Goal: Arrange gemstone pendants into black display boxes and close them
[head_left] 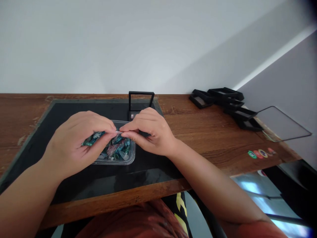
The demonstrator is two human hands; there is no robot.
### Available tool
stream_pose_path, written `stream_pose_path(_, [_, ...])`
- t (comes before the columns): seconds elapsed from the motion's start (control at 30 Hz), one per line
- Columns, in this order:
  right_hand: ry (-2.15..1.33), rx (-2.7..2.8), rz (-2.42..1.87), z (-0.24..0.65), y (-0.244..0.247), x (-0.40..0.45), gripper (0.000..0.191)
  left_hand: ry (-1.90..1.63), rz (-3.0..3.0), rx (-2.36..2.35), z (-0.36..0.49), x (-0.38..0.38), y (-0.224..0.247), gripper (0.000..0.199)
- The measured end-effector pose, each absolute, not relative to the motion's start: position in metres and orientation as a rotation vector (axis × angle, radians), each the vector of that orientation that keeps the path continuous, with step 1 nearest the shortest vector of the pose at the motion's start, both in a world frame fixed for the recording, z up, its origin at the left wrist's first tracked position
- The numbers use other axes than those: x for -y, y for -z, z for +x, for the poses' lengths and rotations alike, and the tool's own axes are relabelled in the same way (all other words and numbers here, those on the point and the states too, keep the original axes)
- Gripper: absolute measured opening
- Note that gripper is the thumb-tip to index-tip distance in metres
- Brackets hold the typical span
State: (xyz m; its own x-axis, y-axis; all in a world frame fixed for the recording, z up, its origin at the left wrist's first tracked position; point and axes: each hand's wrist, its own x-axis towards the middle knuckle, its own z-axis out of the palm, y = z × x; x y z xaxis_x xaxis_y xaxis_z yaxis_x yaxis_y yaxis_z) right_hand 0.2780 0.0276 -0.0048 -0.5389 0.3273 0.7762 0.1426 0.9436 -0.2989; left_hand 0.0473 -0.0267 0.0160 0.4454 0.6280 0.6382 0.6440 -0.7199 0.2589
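Observation:
A clear plastic tub (128, 161) filled with small blue, green and pinkish glassy pieces (116, 148) rests on the black mat. Above it, my left hand (80, 140) pinches one end of a small pale piece (118, 132) between thumb and fingertips. The other end is pinched by my right hand (150, 132), whose fingertips nearly meet the left ones. Just behind my right hand stands an open black case (141, 93) with a clear window, its lower part partly hidden by the hand.
The black mat (71, 114) lies on a brown wooden table (193, 129) against a pale wall. Several black cases (229, 102) are piled at the back right, near a thin dark-edged clear sheet (284, 124). Round stickers (264, 153) are at the right edge.

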Motion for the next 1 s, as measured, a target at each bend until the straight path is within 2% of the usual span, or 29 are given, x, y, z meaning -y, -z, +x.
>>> stream_pose_path(0.1, [-0.193,2.126,-0.413,0.28,0.002,-0.025,0.02,1.133,-2.631,1.188,0.047,0.029,-0.018,0.014])
stream_pose_path(0.27, [-0.137,2.071,-0.787,0.295,-0.003,-0.034,0.025,0.954,-2.653,1.397,0.037,0.029,-0.025,0.007])
stream_pose_path(0.43, [-0.118,2.124,-1.039,0.306,0.004,-0.052,0.022,0.613,-2.773,1.639,0.023,0.021,-0.02,0.028])
stream_pose_path(0.6, [-0.072,2.284,-1.305,0.297,0.014,-0.058,0.02,0.28,-2.812,1.816,0.02,0.018,-0.009,0.037])
stream_pose_path(0.8, [0.176,2.405,-1.388,0.283,0.025,-0.061,0.029,0.246,-2.805,1.777,0.012,0.016,0.0,0.029])
stream_pose_path(1.0, [0.06,2.449,-1.402,0.28,0.028,-0.065,0.025,0.224,-2.847,1.801,0.01,0.015,0.002,0.025])
